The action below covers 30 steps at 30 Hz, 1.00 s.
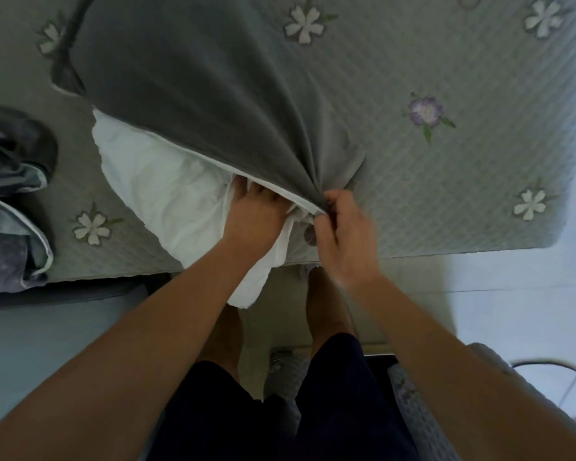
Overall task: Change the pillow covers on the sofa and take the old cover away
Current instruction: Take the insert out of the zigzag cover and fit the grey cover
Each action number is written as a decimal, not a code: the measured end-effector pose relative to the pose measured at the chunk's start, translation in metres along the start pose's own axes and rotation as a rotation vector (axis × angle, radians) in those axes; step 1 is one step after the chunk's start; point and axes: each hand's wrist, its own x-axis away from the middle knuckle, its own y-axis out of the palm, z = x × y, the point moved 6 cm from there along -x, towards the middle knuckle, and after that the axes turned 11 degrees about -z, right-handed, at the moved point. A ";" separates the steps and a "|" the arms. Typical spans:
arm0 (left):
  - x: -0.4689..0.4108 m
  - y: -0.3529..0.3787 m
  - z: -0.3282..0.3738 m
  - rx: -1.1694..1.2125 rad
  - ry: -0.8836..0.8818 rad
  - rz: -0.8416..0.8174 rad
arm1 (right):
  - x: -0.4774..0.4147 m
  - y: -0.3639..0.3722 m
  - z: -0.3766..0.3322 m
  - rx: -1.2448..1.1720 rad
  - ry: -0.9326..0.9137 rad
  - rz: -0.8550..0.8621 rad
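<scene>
A dark grey pillow cover [193, 81] lies on the quilted sofa seat [446, 168], pulled over most of a white pillow [157, 181]. The pillow's bare end sticks out of the cover's open edge toward me and hangs over the seat's front edge. My left hand [256, 211] presses on the white pillow at the opening, its fingertips hidden under the cover's edge. My right hand [343, 224] pinches the bunched corner of the grey cover's open edge, and folds fan out from that pinch.
A crumpled grey-blue cloth with pale piping [14, 201] lies at the left on the seat. The seat's front edge runs just below my hands. My legs in dark shorts [280, 410] stand on a pale tiled floor [479, 311]. A cable [546, 364] lies at the right.
</scene>
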 end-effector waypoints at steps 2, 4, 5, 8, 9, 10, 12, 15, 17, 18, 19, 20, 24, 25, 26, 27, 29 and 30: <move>-0.018 0.007 -0.006 0.152 -0.138 -0.078 | 0.005 -0.004 -0.012 -0.060 -0.066 -0.032; -0.032 0.003 -0.006 0.230 -0.151 -0.068 | 0.001 -0.015 -0.003 -0.098 -0.050 -0.011; -0.032 -0.003 0.000 0.129 -0.109 -0.069 | -0.004 -0.023 0.007 -0.081 -0.015 0.022; -0.005 -0.017 0.019 0.024 0.063 0.027 | -0.026 -0.044 0.043 0.025 0.153 0.139; 0.008 -0.010 0.025 0.005 0.132 0.025 | -0.033 -0.046 0.055 0.051 0.246 0.150; 0.023 0.001 0.027 -0.013 0.171 0.007 | -0.038 -0.044 0.066 0.066 0.351 0.139; 0.051 0.013 0.021 -0.040 0.196 0.026 | -0.043 -0.030 0.083 0.007 0.555 0.094; 0.061 -0.004 -0.007 0.000 0.097 0.276 | -0.043 0.001 0.095 -0.409 0.787 0.110; 0.046 -0.028 -0.026 -0.035 0.018 0.427 | -0.036 0.023 0.090 -0.659 0.935 0.074; 0.034 -0.040 -0.035 -0.064 -0.002 0.436 | -0.032 0.031 0.085 -0.735 0.983 0.030; 0.020 -0.050 -0.042 -0.094 -0.005 0.400 | -0.028 0.039 0.080 -0.821 1.008 -0.015; 0.006 -0.057 -0.049 -0.131 -0.001 0.333 | -0.023 0.046 0.072 -0.928 1.007 -0.053; -0.029 -0.076 -0.068 -0.150 -0.005 0.149 | -0.016 0.051 0.059 -1.031 0.839 -0.081; -0.030 -0.083 -0.069 -0.129 -0.023 0.143 | -0.019 0.044 0.060 -0.955 0.801 -0.057; -0.029 -0.088 -0.070 -0.094 -0.045 0.120 | -0.025 0.036 0.060 -0.870 0.762 -0.039; -0.024 -0.092 -0.070 -0.060 -0.057 0.105 | -0.033 0.026 0.058 -0.797 0.726 -0.021; -0.008 -0.100 -0.068 -0.034 -0.062 0.147 | -0.055 0.005 0.051 -0.680 0.619 0.000; 0.002 -0.102 -0.066 -0.020 -0.069 0.178 | -0.068 -0.007 0.043 -0.628 0.543 0.016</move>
